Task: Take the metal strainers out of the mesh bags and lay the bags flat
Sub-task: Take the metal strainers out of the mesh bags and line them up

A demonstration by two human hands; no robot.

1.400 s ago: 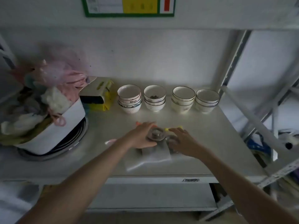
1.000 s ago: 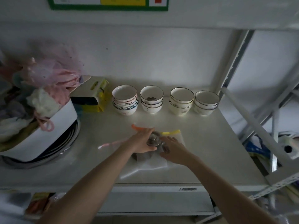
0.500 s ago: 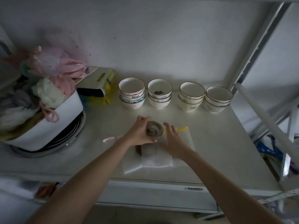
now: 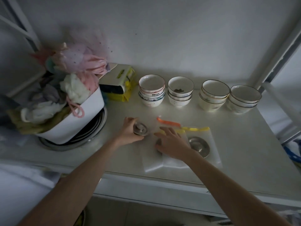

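Note:
My left hand [image 4: 128,131] is closed around a round metal strainer [image 4: 140,128] with a knob on top, holding it just left of the bags. My right hand [image 4: 172,144] lies flat, fingers spread, on a white mesh bag [image 4: 154,162] that has an orange ribbon [image 4: 168,122] at its top. A dark round shape shows at the edge of that palm. A second metal strainer [image 4: 199,145] lies inside another white mesh bag [image 4: 214,154] with a yellow ribbon [image 4: 195,128], right of my right hand.
Four stacks of small bowls [image 4: 197,93] line the back of the white counter [image 4: 244,139]. A white bin [image 4: 73,121] stuffed with mesh bags and cloth stands at the left on a metal ring. A yellow pack [image 4: 120,84] lies behind it. Shelf posts rise at right.
My left hand has carried the strainer leftward, clear of the bags. My right hand has flattened onto the orange-ribbon bag. The second strainer in the yellow-ribbon bag is now uncovered.

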